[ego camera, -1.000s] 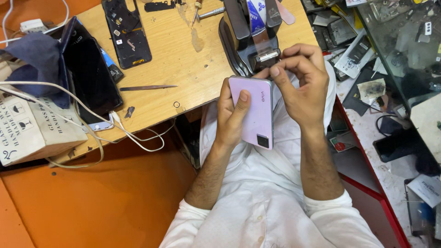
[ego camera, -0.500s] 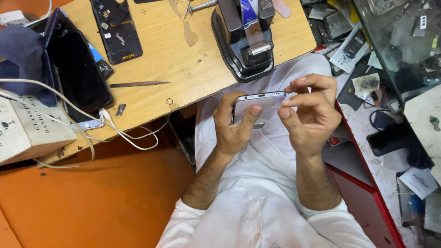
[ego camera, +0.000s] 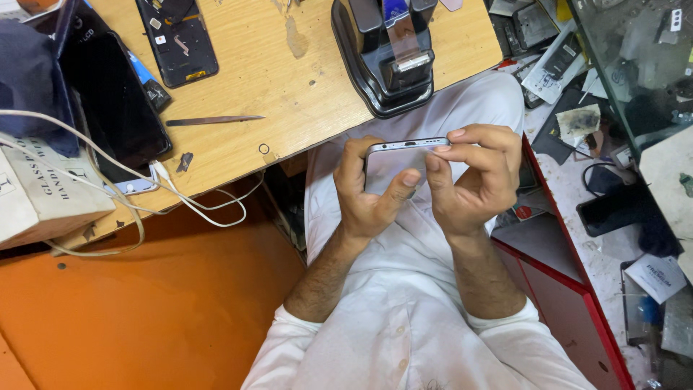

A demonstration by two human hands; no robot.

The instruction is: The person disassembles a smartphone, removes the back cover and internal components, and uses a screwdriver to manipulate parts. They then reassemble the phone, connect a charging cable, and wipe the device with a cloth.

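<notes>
Wooden desk (ego camera: pixel 289 79) fills the far left of the scene, above an orange floor. Both hands hold a pale lilac phone (ego camera: pixel 393 162) over the lap, near the desk's right edge, bottom edge with its ports turned up. Left hand (ego camera: pixel 368 195) has its grip clasped around the phone body, thumb across the back. Right hand (ego camera: pixel 480 177) pinches the phone's upper right corner between thumb and forefinger. Black clamping fixture (ego camera: pixel 390 58) stands just beyond. Metal blade tool (ego camera: pixel 213 120) and white cable (ego camera: pixel 180 195) lie left.
</notes>
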